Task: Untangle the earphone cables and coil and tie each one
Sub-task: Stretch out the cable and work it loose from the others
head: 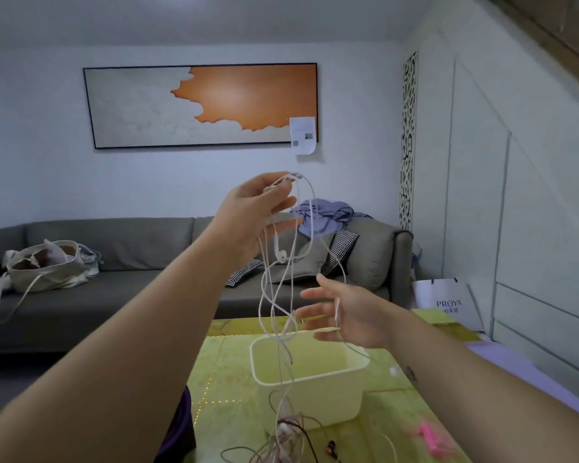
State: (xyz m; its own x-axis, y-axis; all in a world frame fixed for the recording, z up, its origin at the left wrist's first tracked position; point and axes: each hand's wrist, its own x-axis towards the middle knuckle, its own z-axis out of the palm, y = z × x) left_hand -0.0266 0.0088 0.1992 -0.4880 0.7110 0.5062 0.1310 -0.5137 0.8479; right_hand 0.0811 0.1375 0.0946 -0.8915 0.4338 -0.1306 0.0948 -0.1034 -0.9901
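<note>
Left hand: left hand (258,208) raised high, fingers curled, pinching the top loop of the white earphone cable (262,289).
Right hand: right hand (348,312) lower and to the right, fingers straight and spread. One white strand crosses the palm side; touching it probably, can't tell if any grip.
Cable position: hangs from the left hand straight down, past the right hand's fingertips and in front of the white bin (315,392), to the desk (234,372).
Long axis: near vertical, several strands looped and twisted round each other on the way down; one earbud (281,255) dangles just below the left hand.
Bottom end: runs into the cable tangle (286,436) lying on the desk at the near edge, with darker brownish cable mixed in. Not yet free of it.
Key relation: hanging strands lie just left of the right hand, between the two hands; right hand is nearer the knotted middle stretch, left hand only has the top.
Step judged: untangling, early. Nothing coiled or tied that I can see.
Next move needs: likely right hand closes on a single strand and draws it sideways away from the rest while the left keeps the top up.
Risk: pulling may tighten the twist or drag the desk tangle up.
Ties: pink ties (430,436) on the desk, right of the tangle, blurred.
</note>
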